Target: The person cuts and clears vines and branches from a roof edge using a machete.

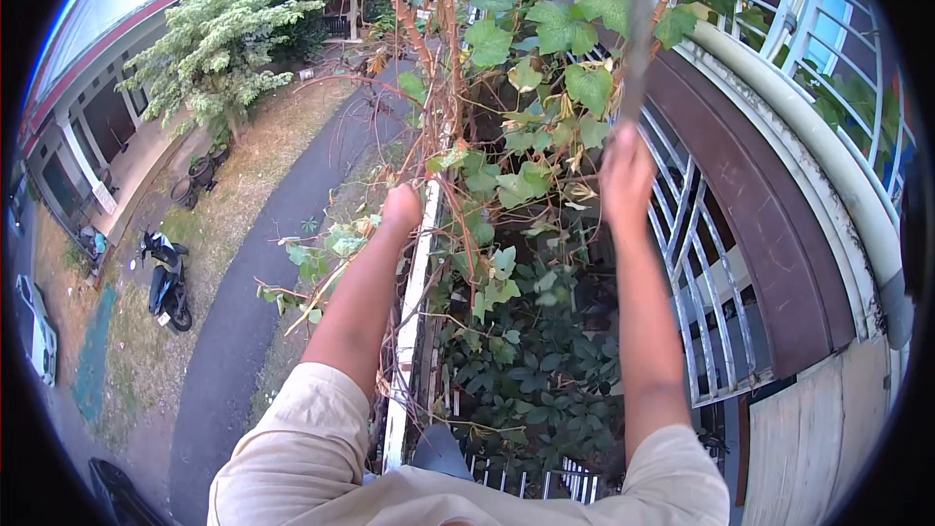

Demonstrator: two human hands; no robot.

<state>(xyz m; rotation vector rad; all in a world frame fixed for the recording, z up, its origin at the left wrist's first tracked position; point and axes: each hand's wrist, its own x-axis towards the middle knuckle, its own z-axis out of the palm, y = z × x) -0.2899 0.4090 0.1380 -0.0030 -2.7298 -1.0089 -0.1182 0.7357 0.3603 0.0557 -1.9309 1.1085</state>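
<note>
My left hand [402, 206] is closed around thin vine stems beside the narrow white wall top [414, 297]. Cut-looking leafy vine ends [326, 248] hang to the left of that wrist. In my raised right hand [626, 170] is a long, narrow machete [639, 39], blurred and pointing upward, its handle hidden by the fingers. Between both hands grows a tangle of lobed green vine leaves [526, 180], some of them yellowed and dry. Thicker brown stems [450, 39] rise behind my left hand.
A brown beam [750, 205] and white metal bars [693, 263] run close by my right arm. Dark leafy shrubs [545, 370] lie below, above metal fence spikes [575, 479]. Far down on the left are a paved lane [263, 273] and a parked motorcycle [168, 282].
</note>
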